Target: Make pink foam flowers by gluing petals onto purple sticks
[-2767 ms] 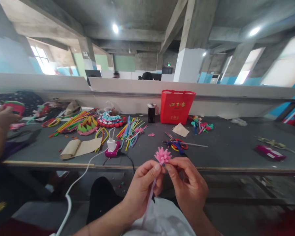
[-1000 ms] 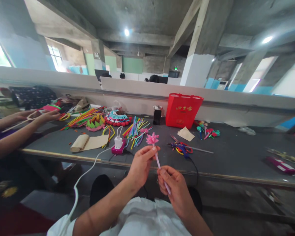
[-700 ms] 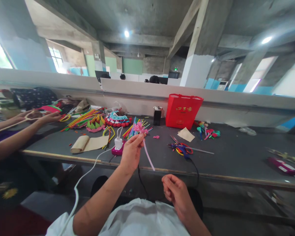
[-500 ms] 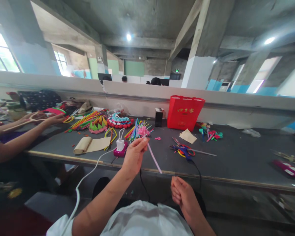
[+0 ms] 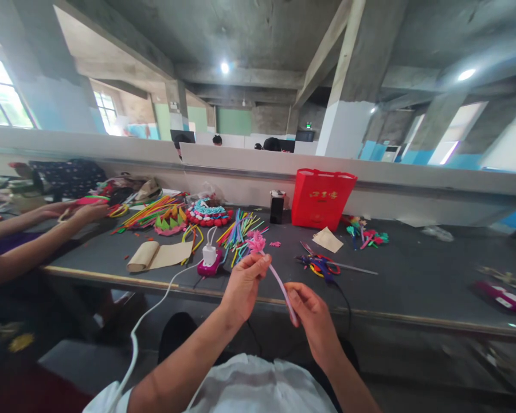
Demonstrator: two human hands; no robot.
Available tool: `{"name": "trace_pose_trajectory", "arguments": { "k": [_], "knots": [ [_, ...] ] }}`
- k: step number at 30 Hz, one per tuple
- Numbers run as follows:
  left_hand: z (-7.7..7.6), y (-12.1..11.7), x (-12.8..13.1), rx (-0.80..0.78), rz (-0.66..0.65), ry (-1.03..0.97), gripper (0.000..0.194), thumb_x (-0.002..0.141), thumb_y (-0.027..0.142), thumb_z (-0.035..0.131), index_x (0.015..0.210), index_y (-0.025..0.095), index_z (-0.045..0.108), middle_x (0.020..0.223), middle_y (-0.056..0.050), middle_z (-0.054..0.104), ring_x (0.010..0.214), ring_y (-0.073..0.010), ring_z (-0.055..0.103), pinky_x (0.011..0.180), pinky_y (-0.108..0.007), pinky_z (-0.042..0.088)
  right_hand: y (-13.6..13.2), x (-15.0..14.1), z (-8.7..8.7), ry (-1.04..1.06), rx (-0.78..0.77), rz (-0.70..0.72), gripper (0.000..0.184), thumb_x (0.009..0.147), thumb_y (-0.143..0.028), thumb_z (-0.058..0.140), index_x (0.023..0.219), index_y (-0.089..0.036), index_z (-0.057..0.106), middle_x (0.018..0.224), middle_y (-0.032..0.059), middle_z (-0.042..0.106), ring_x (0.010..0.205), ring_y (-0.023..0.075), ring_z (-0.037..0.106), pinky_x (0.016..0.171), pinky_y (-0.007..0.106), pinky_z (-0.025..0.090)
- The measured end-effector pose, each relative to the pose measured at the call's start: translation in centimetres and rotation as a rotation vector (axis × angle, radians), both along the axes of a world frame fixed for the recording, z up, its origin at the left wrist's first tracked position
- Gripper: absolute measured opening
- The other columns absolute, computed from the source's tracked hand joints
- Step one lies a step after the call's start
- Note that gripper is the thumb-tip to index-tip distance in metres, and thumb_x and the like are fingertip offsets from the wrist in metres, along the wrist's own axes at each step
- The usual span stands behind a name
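A pink craft flower [image 5: 255,241] with a pale pink stem [image 5: 277,280] is held over the table's front edge. My left hand [image 5: 243,287] pinches it just below the petals, thumb and fingers closed. The stem bends down to the right, and my right hand [image 5: 312,314] has its fingers closed on the stem's lower end. Behind the flower lies a bundle of coloured pipe cleaners [image 5: 239,232]. Scissors and a blue tool with a black cord, probably a glue gun [image 5: 322,266], rest to the right. A small pink piece [image 5: 275,244] lies near the flower.
On the dark table [image 5: 413,281] stand a red bag [image 5: 322,198] and a black box [image 5: 277,207]. A white plug [image 5: 210,254] sits in a purple power strip [image 5: 209,267], left of a brown paper roll [image 5: 144,256]. A co-worker's hands [image 5: 86,212] work at the left.
My right hand has risen from below the table edge and closed on the stem's lower end. My left hand, with the flower, has shifted slightly right and down.
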State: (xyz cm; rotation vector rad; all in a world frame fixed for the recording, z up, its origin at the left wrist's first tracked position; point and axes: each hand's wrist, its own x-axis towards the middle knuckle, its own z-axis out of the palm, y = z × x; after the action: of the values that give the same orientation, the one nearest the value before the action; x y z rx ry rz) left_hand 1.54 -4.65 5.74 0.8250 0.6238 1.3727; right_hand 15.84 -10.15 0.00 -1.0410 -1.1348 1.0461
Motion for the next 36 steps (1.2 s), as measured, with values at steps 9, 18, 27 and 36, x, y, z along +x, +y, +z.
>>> {"name": "trace_pose_trajectory", "arguments": {
  "k": [9, 18, 27, 36],
  "knots": [
    [-1.0, -0.8, 1.0, 0.014, -0.019, 0.088, 0.027, 0.062, 0.034, 0.084, 0.069, 0.015, 0.067, 0.060, 0.004, 0.051, 0.059, -0.0079, 0.041, 0.062, -0.021, 0.035, -1.3, -1.1, -0.9, 0.085, -0.087, 0.081, 0.037, 0.082, -0.052, 0.066, 0.083, -0.015, 0.066, 0.061, -0.0044, 0.045, 0.049, 0.0057, 0.038, 0.044, 0.019, 0.028],
    [-4.3, 6.5, -0.3, 0.119, 0.100, 0.562, 0.040, 0.071, 0.051, 0.072, 0.061, 0.016, 0.055, 0.054, 0.007, 0.045, 0.053, -0.0074, 0.041, 0.057, -0.022, 0.035, -0.2, -0.1, -8.5, -0.178, -0.244, 0.014, 0.051, 0.070, -0.067, 0.064, 0.068, -0.016, 0.066, 0.047, -0.0054, 0.042, 0.042, 0.0083, 0.036, 0.041, 0.021, 0.026],
    [-8.5, 14.8, -0.4, 0.084, -0.019, 1.154, 0.038, 0.091, 0.035, 0.059, 0.124, 0.016, 0.057, 0.125, -0.009, 0.059, 0.105, -0.0259, 0.061, 0.086, -0.045, 0.054, 1.7, 0.8, -19.5, -0.297, -0.364, -0.191, 0.058, 0.063, -0.072, 0.058, 0.038, -0.022, 0.042, 0.037, -0.0016, 0.041, 0.047, 0.0153, 0.046, 0.051, 0.027, 0.040],
    [-8.3, 9.9, -2.8, 0.412, 0.265, 1.268, 0.022, 0.091, 0.030, 0.047, 0.090, 0.017, 0.066, 0.092, -0.007, 0.063, 0.088, -0.0201, 0.059, 0.085, -0.034, 0.045, 1.4, -0.6, -26.5, -0.339, -0.418, -0.230, 0.039, 0.057, -0.058, 0.061, 0.046, -0.021, 0.060, 0.053, 0.0060, 0.064, 0.061, 0.0228, 0.062, 0.060, 0.031, 0.048]
  ]
}}
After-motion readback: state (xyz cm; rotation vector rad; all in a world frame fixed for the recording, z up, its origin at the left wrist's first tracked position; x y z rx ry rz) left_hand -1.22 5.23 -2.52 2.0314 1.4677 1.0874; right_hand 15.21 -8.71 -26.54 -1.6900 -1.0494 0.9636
